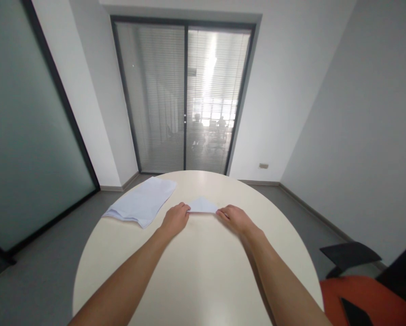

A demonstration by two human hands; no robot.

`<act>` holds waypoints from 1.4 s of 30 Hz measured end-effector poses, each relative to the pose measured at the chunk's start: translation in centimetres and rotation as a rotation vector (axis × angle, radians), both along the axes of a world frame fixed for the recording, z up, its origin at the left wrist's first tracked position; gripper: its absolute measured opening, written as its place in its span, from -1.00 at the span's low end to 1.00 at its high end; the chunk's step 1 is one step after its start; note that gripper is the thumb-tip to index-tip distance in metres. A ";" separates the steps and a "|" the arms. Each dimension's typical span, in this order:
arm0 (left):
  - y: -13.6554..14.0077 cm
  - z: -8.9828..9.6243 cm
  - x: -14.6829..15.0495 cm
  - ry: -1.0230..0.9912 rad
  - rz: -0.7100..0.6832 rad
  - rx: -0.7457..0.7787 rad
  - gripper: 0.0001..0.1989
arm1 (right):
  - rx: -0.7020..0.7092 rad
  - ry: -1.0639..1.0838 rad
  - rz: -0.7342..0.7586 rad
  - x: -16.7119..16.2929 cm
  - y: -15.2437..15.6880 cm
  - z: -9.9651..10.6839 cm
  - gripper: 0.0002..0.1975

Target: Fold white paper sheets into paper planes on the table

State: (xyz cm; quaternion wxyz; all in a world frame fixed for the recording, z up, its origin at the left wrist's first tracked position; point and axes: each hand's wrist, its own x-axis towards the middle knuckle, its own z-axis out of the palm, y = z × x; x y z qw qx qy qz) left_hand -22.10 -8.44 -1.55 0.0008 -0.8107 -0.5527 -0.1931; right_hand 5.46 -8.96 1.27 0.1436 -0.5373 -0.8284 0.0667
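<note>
A small white sheet of paper (203, 206), folded to a triangle, lies on the round cream table (203, 271) with its point facing away from me. My left hand (176, 218) pinches its left corner, fingers closed. At the opposite corner, my right hand (236, 218) is closed on the paper too. The straight near edge runs between both hands. To the left of my left hand rests a stack of larger white paper sheets (143, 199), their corners slightly uneven.
An office chair with an orange seat (362, 299) and black armrests stands at the table's right side. Beyond the table are a glass door with blinds (152, 99) and white walls. A dark-framed frosted glass panel (29, 127) is on the left.
</note>
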 end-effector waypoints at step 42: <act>1.6 -1.3 -0.4 -0.260 0.058 0.012 -0.66 | 0.063 0.176 -0.251 -0.5 1.4 -2.6 -0.76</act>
